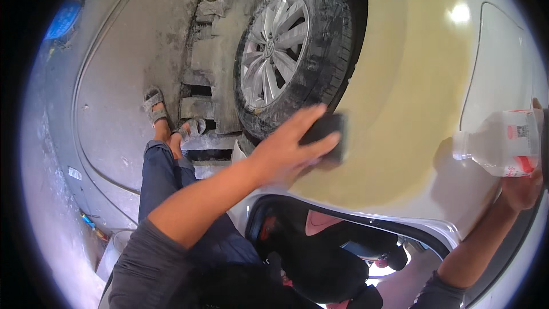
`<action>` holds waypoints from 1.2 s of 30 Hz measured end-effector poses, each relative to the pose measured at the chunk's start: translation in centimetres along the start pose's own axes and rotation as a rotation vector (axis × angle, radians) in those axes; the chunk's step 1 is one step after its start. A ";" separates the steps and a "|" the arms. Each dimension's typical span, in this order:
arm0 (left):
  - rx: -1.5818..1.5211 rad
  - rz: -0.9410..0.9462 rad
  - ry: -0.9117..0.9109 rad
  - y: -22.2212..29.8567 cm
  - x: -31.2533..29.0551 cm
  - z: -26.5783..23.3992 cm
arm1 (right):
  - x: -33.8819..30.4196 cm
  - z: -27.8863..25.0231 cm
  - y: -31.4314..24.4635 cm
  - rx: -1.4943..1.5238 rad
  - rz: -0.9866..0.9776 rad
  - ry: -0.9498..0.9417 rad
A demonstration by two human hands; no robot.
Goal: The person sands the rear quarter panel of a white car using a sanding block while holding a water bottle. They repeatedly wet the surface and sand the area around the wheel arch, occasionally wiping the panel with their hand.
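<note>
My left hand (289,151) is closed around a dark block (339,129), which looks like a sanding block. It is at the pale car's body panel (417,34), just beside the wheel arch, over a broad patch of yellowish-tan filler or primer (389,137). Motion blurs the fingers and the block's lower edge. At the far right, my right hand (521,191) grips a translucent plastic bottle (497,144) with a red and white label. The bottle lies sideways, neck toward the left, in front of the panel, casting a shadow there.
A muddy tyre with a silver alloy wheel (271,48) stands beyond my left hand. A door opening (343,209) shows the dark car interior below. Slotted floor covers (214,60) run by my sandalled feet; a hose (80,74) curves along the left, near a pale bucket (113,252).
</note>
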State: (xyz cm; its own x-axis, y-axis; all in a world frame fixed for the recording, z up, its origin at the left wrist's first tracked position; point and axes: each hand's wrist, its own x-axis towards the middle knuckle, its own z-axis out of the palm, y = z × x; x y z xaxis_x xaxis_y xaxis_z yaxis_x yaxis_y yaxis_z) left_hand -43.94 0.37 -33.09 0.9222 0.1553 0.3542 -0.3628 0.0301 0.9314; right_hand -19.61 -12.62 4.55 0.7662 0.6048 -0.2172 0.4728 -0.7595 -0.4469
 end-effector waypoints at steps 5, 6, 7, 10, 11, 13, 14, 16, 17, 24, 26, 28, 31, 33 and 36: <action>0.002 -0.010 -0.017 0.4 -4.0 0.5 | 0.1 -0.6 -0.4 0.000 -0.044 0.006; 0.019 -0.016 0.004 0.0 -2.3 0.4 | 0.2 -0.6 -0.4 -0.004 -0.048 0.000; 0.028 -0.024 0.024 -0.2 1.1 -0.1 | 0.2 -0.9 -0.3 -0.041 -0.051 -0.001; 0.075 -0.104 0.037 0.4 2.0 -0.5 | 0.9 -1.6 -0.3 -0.130 -0.062 -0.063; 0.077 -0.125 0.027 0.5 1.9 -0.1 | 0.7 -1.6 -0.3 -0.120 -0.060 -0.044; 0.058 -0.214 0.012 2.8 -3.0 1.6 | 0.2 -0.5 -0.1 -0.038 -0.067 0.023; 0.059 -0.256 0.011 3.5 -4.5 1.7 | 0.3 0.0 -0.5 -0.003 -0.080 0.055; 0.068 -0.322 0.017 4.1 -4.2 1.6 | 0.4 0.9 -0.7 0.029 -0.097 0.096; 0.073 -0.354 0.021 4.4 -3.4 1.4 | 0.4 0.9 -0.5 0.037 -0.094 0.094; 0.113 -0.400 0.021 3.8 2.6 0.0 | 0.1 -0.1 -0.6 -0.034 -0.050 0.031; 0.138 -0.361 -0.001 5.0 -1.8 1.2 | 0.2 -0.1 -0.3 -0.099 -0.066 0.032; 0.122 -0.379 0.037 5.7 -3.0 1.5 | 0.4 -0.7 -0.1 -0.174 -0.104 0.027; 0.164 -0.377 0.078 4.6 0.1 1.1 | 0.2 -0.4 -0.2 -0.054 -0.066 0.044; 0.182 -0.369 0.088 3.4 3.6 0.2 | 0.0 0.3 -0.5 0.010 -0.043 0.065; 0.160 -0.361 0.059 3.0 5.2 -0.1 | 0.0 0.4 -0.5 -0.005 -0.083 0.089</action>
State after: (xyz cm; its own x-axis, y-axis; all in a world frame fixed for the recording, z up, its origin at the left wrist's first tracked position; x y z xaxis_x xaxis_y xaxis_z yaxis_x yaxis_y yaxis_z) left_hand -40.25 1.33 -28.50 0.9757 0.2193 0.0001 0.0134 -0.0600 0.9981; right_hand -20.05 -12.18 4.40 0.7598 0.6422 -0.1014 0.5385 -0.7090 -0.4554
